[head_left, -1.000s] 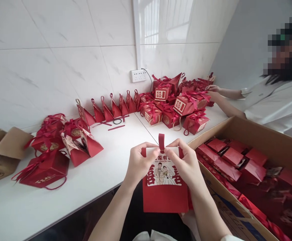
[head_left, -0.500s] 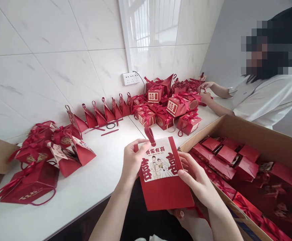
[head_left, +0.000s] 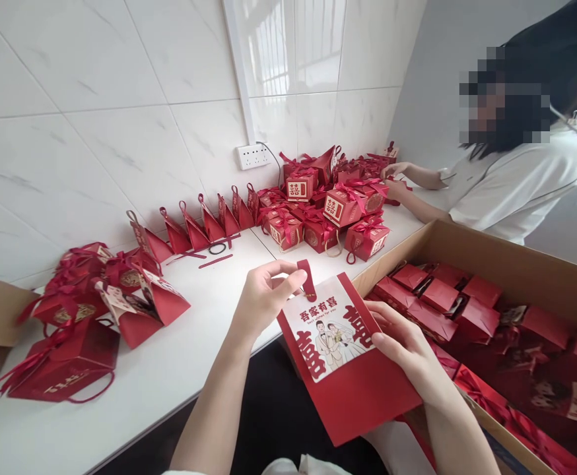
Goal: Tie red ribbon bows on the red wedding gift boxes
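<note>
Red box (head_left: pixel 362 406) tilted further: left hand (head_left: pixel 269 300) pinches its loop (head_left: pixel 309 287), half-curled right hand (head_left: pixel 410 349) grips its edge, presumably steadying.

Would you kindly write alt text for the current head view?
The left hand pinches the loop atop a red gift box showing a wedding couple; the right hand holds its side. More red boxes sit on a white table and in a large carton at right; a co-worker is beyond it.
</note>
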A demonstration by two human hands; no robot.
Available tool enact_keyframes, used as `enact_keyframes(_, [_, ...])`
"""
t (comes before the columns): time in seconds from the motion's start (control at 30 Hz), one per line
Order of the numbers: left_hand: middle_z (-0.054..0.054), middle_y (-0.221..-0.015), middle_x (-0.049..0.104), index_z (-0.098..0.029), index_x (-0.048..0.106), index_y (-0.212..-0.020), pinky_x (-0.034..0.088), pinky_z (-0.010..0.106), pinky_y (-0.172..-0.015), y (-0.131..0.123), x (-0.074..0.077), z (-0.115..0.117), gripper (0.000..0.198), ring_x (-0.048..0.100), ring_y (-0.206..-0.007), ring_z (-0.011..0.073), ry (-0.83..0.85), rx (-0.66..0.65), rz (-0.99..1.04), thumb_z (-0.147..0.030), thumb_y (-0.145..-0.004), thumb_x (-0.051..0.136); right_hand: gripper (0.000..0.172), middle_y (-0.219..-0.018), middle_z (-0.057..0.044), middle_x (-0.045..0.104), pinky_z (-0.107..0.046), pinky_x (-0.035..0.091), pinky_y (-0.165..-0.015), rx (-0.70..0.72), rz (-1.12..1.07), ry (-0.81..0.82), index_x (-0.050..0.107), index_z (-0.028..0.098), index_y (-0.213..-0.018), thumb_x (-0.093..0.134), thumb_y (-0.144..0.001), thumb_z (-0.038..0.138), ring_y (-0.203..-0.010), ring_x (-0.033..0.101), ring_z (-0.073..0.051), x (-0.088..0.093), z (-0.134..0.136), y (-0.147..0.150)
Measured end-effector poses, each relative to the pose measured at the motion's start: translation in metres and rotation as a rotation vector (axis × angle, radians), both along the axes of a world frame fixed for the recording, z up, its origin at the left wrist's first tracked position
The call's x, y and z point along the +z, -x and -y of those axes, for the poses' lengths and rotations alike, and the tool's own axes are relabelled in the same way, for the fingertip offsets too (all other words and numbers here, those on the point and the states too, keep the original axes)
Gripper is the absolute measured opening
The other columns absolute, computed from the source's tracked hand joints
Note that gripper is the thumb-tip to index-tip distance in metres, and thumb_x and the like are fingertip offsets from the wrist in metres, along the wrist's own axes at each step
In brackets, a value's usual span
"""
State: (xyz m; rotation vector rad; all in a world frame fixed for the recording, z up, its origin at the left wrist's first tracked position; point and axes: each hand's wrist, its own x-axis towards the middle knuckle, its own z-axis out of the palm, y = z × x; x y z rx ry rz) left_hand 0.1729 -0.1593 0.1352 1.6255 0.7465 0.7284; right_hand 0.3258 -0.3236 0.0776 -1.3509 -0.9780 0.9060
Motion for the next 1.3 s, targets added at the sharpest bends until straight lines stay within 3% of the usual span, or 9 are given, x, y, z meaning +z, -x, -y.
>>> enact_keyframes(0.27, [-0.003, -0.052, 0.056, -0.018, 0.057, -0.068, 0.030, 0.018, -0.037, -0.011, -0.004, 0.009, 0.030, 0.046, -0.040, 0.0069, -0.076, 0.112, 0.037, -0.047, -0.076, 0.059, 0.042, -0.122, -0.008, 0.060, -0.035, 0.052, -0.084, 0.062, 0.015, 0.021, 0.050, 0.026, -0.118, 0.056, -0.082, 0.047, -0.105, 0.060, -0.026, -0.005, 0.005, 0.000])
enact_keyframes(0.47, [-0.004, -0.050, 0.054, -0.018, 0.058, -0.067, 0.028, 0.018, -0.038, -0.037, -0.006, 0.015, 0.030, 0.041, -0.038, 0.0055, -0.079, -0.014, 0.091, -0.046, -0.076, 0.059, 0.049, -0.125, -0.011, 0.057, -0.037, 0.055, -0.081, 0.046, -0.058, 0.039, 0.043, 0.027, -0.123, 0.055, -0.082, 0.050, -0.104, 0.061, -0.026, -0.009, 0.028, -0.001])
enact_keyframes(0.63, [-0.003, -0.054, 0.056, -0.017, 0.059, -0.062, 0.036, 0.019, -0.047, -0.069, -0.008, 0.004, 0.029, 0.050, -0.047, 0.0077, -0.054, -0.090, 0.192, -0.044, -0.074, 0.061, 0.067, -0.132, -0.010, 0.052, -0.040, 0.052, -0.088, -0.060, -0.025, 0.049, 0.032, 0.031, -0.135, 0.063, -0.077, 0.046, -0.113, 0.056, -0.027, -0.007, 0.050, 0.008])
enact_keyframes(0.73, [-0.001, -0.051, 0.058, -0.015, 0.061, -0.060, 0.041, 0.023, -0.050, -0.100, -0.012, -0.009, 0.025, 0.054, -0.047, 0.0114, 0.194, -0.315, 0.088, -0.037, -0.067, 0.068, 0.064, -0.123, -0.010, 0.059, -0.040, 0.057, -0.076, -0.146, -0.177, 0.089, 0.034, 0.030, -0.135, 0.060, -0.078, 0.044, -0.097, 0.065, -0.025, -0.006, 0.057, 0.011])
enact_keyframes(0.83, [0.005, -0.052, 0.062, -0.011, 0.062, -0.059, 0.047, 0.027, -0.052, -0.126, -0.013, -0.015, 0.016, 0.059, -0.048, 0.0157, 0.440, -0.447, -0.029, -0.024, -0.063, 0.071, 0.047, -0.095, -0.010, 0.070, -0.040, 0.059, -0.056, -0.236, -0.411, 0.130, 0.053, 0.020, -0.117, 0.050, -0.079, 0.048, -0.073, 0.068, -0.025, -0.004, 0.063, 0.010])
enact_keyframes(0.93, [0.007, -0.054, 0.064, -0.010, 0.062, -0.060, 0.049, 0.026, -0.052, -0.138, -0.009, -0.012, 0.012, 0.061, -0.049, 0.0155, 0.489, -0.481, -0.028, -0.019, -0.063, 0.069, 0.042, -0.073, -0.009, 0.070, -0.037, 0.057, -0.047, -0.283, -0.557, 0.131, 0.063, 0.016, -0.089, 0.042, -0.079, 0.050, -0.060, 0.065, -0.022, 0.000, 0.069, 0.007])
enact_keyframes(1.03, [0.004, -0.055, 0.064, -0.013, 0.061, -0.061, 0.049, 0.022, -0.050, -0.138, 0.000, -0.005, 0.010, 0.059, -0.047, 0.0117, 0.512, -0.492, 0.002, -0.020, -0.064, 0.068, 0.047, -0.068, -0.006, 0.068, -0.031, 0.050, -0.038, -0.304, -0.612, 0.096, 0.063, 0.019, -0.084, 0.034, -0.079, 0.056, -0.049, 0.060, -0.018, 0.001, 0.071, 0.005])
enact_keyframes(1.13, [0.001, -0.055, 0.062, -0.014, 0.060, -0.060, 0.047, 0.019, -0.046, -0.133, 0.009, 0.004, 0.011, 0.057, -0.044, 0.0090, 0.421, -0.481, 0.060, -0.021, -0.065, 0.066, 0.058, -0.073, -0.007, 0.067, -0.019, 0.038, -0.032, -0.300, -0.579, 0.067, 0.061, 0.021, -0.084, 0.025, -0.077, 0.065, -0.048, 0.056, -0.014, -0.001, 0.070, 0.007])
enact_keyframes(1.3, [0.000, -0.044, 0.055, -0.015, 0.050, -0.048, 0.045, 0.021, -0.040, -0.123, 0.017, 0.011, 0.020, 0.057, -0.040, 0.0131, 0.041, -0.357, 0.043, -0.018, -0.063, 0.062, 0.065, -0.089, -0.009, 0.067, -0.013, 0.030, -0.031, -0.192, -0.590, 0.074, 0.059, 0.022, -0.087, 0.023, -0.072, 0.074, -0.052, 0.054, -0.011, -0.005, 0.065, 0.020])
